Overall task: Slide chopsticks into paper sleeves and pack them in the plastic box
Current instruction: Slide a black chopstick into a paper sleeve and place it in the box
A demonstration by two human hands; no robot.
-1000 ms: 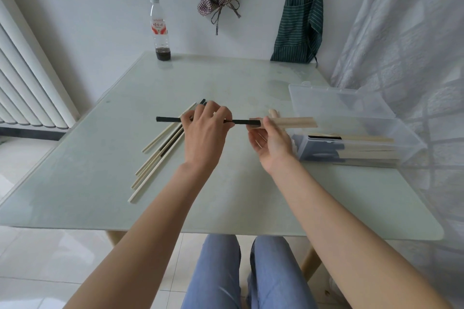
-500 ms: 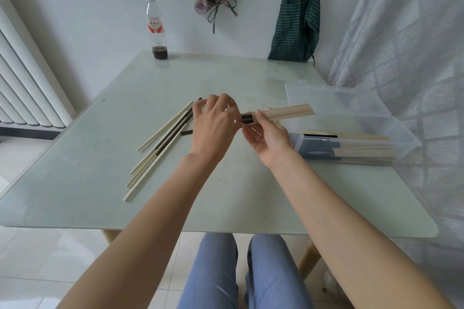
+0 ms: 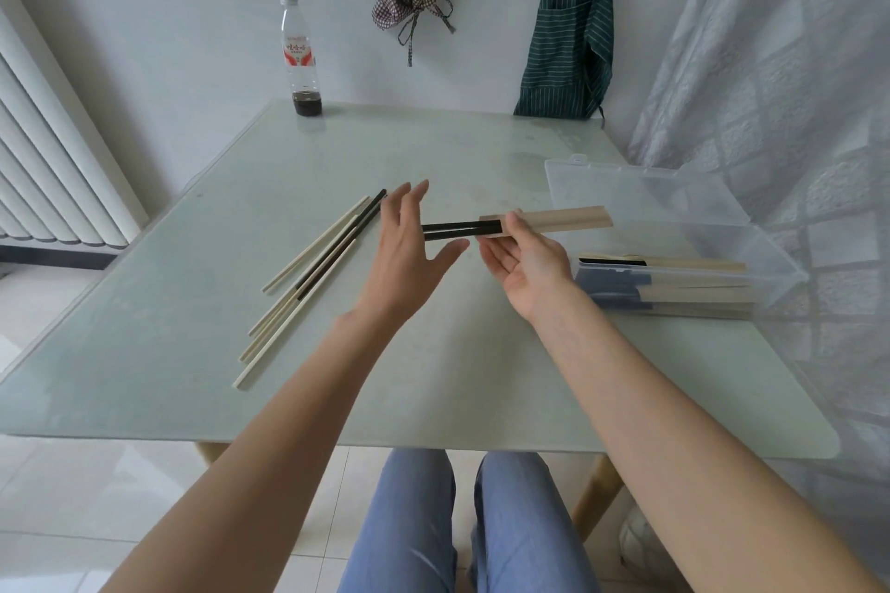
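The right hand [image 3: 522, 265] pinches a paper sleeve [image 3: 558, 221] near its open end, thumb on top and fingers under it. Two black chopsticks [image 3: 450, 229] stick out of that end toward the left hand. They are only part of the way in, and they spread apart a little like a thin V.

The left hand [image 3: 409, 250] is wide open, fingers straight, and holds nothing. Its palm is right at the loose tips of the black sticks. I cannot tell if it touches them.

To do this step well, I think the right hand should keep the sleeve flat and steady. The left hand should squeeze the two sticks together so they line up, then push them straight in with a soft, even push. If they go in crooked, the paper could tear or bunch up.

Past the left hand, more chopsticks [image 3: 308, 284], pale and dark, lie loose on the glass table [image 3: 433, 380]. Just past the right hand is the clear plastic box [image 3: 765, 250] with its lid open. Some filled sleeves [image 3: 693, 289] already lie inside. The full sleeve goes in there next.
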